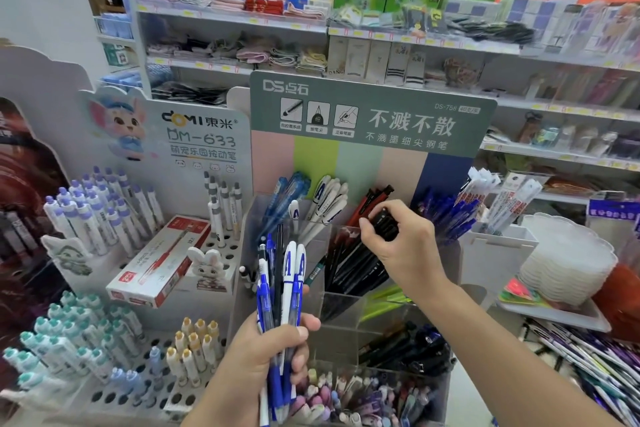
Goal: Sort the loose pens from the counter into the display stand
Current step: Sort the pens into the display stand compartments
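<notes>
- Long white shop shelves (pixel 398 32) are running across the far side, carrying folded cloths, green packs and boxed goods.
- A clear acrylic display stand with a grey-green printed header card (pixel 372 107) is standing in the middle, its compartments stepping down toward the near edge.
- A white perforated pen rack with a cartoon-mouse backboard (pixel 204 135) is sitting to the left of the stand, holding purple-capped, teal-capped and yellow-capped pens upright.
- A red and white flat pen box (pixel 162 262) is lying tilted on that rack, near a small rabbit figure.
- A stack of white scalloped plastic trays (pixel 568 260) is resting to the right.
- The person's left hand (pixel 268 354) is gripping a bundle of blue, white and black loose pens (pixel 280 284) near the front of the stand, fingers and thumb curling round the barrels, tips pointing up.
- The right hand (pixel 398 243) is reaching over the middle compartment of the far row, fingers curling on the upper ends of the black plastic pens (pixel 360 263) that are leaning in it.
- White pens with a blue letter A (pixel 327 204) are leaning in the compartment just left of the black ones, and dark blue pens (pixel 446 215) are filling the one on the right.
- Small pastel erasers and caps (pixel 349 392) are crowding the nearest compartment.
</notes>
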